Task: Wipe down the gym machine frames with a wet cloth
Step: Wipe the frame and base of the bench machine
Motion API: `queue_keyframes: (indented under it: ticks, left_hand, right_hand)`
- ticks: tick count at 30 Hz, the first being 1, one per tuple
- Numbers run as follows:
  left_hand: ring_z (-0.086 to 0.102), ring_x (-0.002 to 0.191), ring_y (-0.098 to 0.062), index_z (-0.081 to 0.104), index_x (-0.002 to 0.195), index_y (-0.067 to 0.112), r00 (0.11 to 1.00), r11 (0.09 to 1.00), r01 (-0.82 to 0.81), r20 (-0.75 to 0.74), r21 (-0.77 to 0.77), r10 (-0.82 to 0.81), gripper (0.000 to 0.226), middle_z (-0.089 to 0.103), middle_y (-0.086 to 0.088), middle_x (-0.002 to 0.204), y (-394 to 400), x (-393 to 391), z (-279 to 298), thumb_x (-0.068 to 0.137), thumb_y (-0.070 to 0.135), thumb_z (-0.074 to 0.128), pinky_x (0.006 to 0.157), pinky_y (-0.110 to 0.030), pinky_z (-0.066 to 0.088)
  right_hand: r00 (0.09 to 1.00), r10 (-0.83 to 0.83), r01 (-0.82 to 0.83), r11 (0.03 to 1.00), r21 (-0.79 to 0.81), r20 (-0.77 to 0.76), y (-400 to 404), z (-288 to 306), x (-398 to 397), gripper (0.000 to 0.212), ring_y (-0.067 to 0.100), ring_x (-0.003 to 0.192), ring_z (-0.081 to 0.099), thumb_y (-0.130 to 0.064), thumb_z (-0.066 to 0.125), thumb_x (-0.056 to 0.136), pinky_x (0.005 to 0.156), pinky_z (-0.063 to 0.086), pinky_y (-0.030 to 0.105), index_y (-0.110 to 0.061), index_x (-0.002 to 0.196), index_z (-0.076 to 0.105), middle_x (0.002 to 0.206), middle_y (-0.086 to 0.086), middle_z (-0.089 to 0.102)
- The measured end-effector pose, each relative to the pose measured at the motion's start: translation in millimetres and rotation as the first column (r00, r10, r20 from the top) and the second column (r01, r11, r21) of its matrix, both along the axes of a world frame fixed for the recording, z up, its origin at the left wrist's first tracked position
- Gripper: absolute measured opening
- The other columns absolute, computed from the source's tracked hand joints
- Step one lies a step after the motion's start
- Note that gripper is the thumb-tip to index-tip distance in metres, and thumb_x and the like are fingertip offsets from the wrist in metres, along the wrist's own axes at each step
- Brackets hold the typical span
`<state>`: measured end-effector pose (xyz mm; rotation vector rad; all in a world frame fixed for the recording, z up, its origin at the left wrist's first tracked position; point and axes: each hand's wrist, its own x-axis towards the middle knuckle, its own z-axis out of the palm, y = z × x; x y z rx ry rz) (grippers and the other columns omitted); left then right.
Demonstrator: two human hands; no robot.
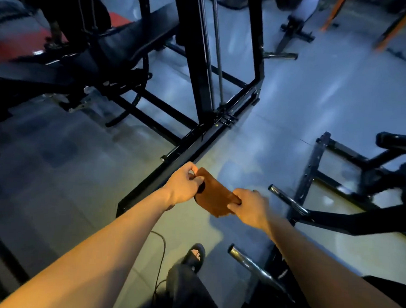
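Dim gym under cool bluish light, with pale glare patches across the floor [294, 92]. A warm orange glow falls on the forearms. Equipment toward the edges is smeared by blur and bent by wide-angle distortion.

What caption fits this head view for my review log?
Both hands, left and right, hold a brown cloth stretched between them above the black machine frame.

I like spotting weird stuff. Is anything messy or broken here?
Nothing looks broken or spilled. One thin black cord trails loose across the floor by the person's sandal. Both hands just hold the brown cloth.
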<state>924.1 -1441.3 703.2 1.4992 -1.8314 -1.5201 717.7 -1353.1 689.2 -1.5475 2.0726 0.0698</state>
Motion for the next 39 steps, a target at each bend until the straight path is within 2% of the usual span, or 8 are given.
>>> queue_keyframes:
  ticks: [7, 12, 18, 21, 30, 33, 36, 39]
  left_hand:
    - [0.056, 0.073, -0.018, 0.053, 0.097, 0.018, 0.997, 0.997, 0.057, -0.063, 0.057, -0.054, 0.011, 0.061, -0.004, 0.088, -93, -89, 13, 0.102, 0.022, 0.062, 0.065, -0.033, 0.046]
    - [0.067, 0.081, -0.018, 0.068, 0.088, 0.019, 0.991, 0.994, 0.095, -0.103, 0.06, -0.089, 0.014, 0.071, -0.005, 0.09, -148, -137, 24, 0.101, 0.014, 0.063, 0.059, -0.019, 0.052]
    - [0.069, 0.089, -0.019, 0.068, 0.104, 0.02, 0.968, 0.966, 0.219, -0.153, 0.136, -0.198, 0.009, 0.072, -0.008, 0.1, -184, -202, 32, 0.102, 0.017, 0.059, 0.079, -0.03, 0.055]
    - [0.068, 0.084, -0.017, 0.067, 0.108, 0.016, 0.961, 0.96, 0.253, -0.145, 0.116, -0.236, 0.01, 0.071, -0.009, 0.098, -203, -245, 31, 0.103, 0.018, 0.058, 0.067, -0.025, 0.053]
    - [0.067, 0.089, -0.017, 0.067, 0.089, 0.023, 0.911, 0.911, 0.408, -0.095, 0.062, -0.402, 0.015, 0.072, -0.002, 0.096, -292, -377, 28, 0.097, 0.012, 0.062, 0.07, -0.021, 0.051]
    - [0.065, 0.088, -0.021, 0.063, 0.086, 0.027, 0.816, 0.799, 0.578, 0.152, -0.167, -0.558, 0.011, 0.07, 0.0, 0.094, -321, -407, 18, 0.096, 0.022, 0.062, 0.076, -0.033, 0.054]
    - [0.061, 0.088, -0.022, 0.06, 0.091, 0.024, 0.737, 0.657, 0.676, 0.337, -0.335, -0.586, 0.008, 0.064, 0.003, 0.093, -348, -441, 23, 0.097, 0.03, 0.059, 0.072, -0.035, 0.049]
    - [0.06, 0.087, -0.023, 0.059, 0.094, 0.024, 0.779, 0.698, 0.625, 0.319, -0.348, -0.539, 0.011, 0.064, 0.003, 0.094, -371, -479, 38, 0.099, 0.033, 0.057, 0.07, -0.032, 0.043]
  right_hand:
    - [0.863, -0.379, 0.461, 0.862, -0.211, 0.334, -55, 1, -68, 0.014, 0.019, 0.084, 0.064, -0.019, 0.061, 0.1, 0.069, 0.052, 0.03, -0.028, 0.108, 0.052, 0.094, -0.005, 0.064]
    - [0.648, -0.512, 0.705, 0.683, -0.191, 0.563, -77, 24, -123, 0.018, 0.021, 0.093, 0.073, -0.018, 0.078, 0.092, 0.085, 0.061, 0.038, -0.019, 0.108, 0.07, 0.1, 0.005, 0.075]
    - [0.354, -0.523, 0.911, 0.38, -0.16, 0.775, -89, 31, -158, 0.023, 0.019, 0.106, 0.071, -0.012, 0.073, 0.095, 0.1, 0.057, 0.045, -0.017, 0.116, 0.069, 0.11, 0.003, 0.076]
    - [0.204, -0.521, 0.973, 0.198, -0.116, 0.829, -100, 25, -170, 0.016, 0.02, 0.104, 0.072, -0.011, 0.072, 0.096, 0.093, 0.06, 0.042, -0.014, 0.112, 0.069, 0.107, 0.004, 0.076]
    - [0.103, -0.625, 0.995, 0.067, -0.078, 0.774, -169, 33, -284, 0.017, 0.025, 0.103, 0.073, -0.022, 0.074, 0.096, 0.093, 0.06, 0.042, -0.015, 0.111, 0.073, 0.104, 0.005, 0.077]
    - [0.093, -0.603, 0.994, 0.011, -0.109, 0.792, -200, 46, -309, 0.014, 0.019, 0.101, 0.071, -0.018, 0.068, 0.099, 0.072, 0.057, 0.024, -0.014, 0.113, 0.07, 0.105, 0.003, 0.075]
    - [0.148, -0.659, 0.974, -0.033, -0.224, 0.738, -230, 55, -333, 0.011, 0.017, 0.098, 0.069, -0.02, 0.067, 0.1, 0.076, 0.052, 0.024, -0.02, 0.11, 0.067, 0.108, 0.004, 0.074]
    - [0.251, -0.7, 0.933, -0.008, -0.359, 0.668, -246, 66, -359, 0.008, 0.013, 0.098, 0.067, -0.025, 0.068, 0.1, 0.077, 0.054, 0.024, -0.023, 0.107, 0.069, 0.103, -0.004, 0.072]
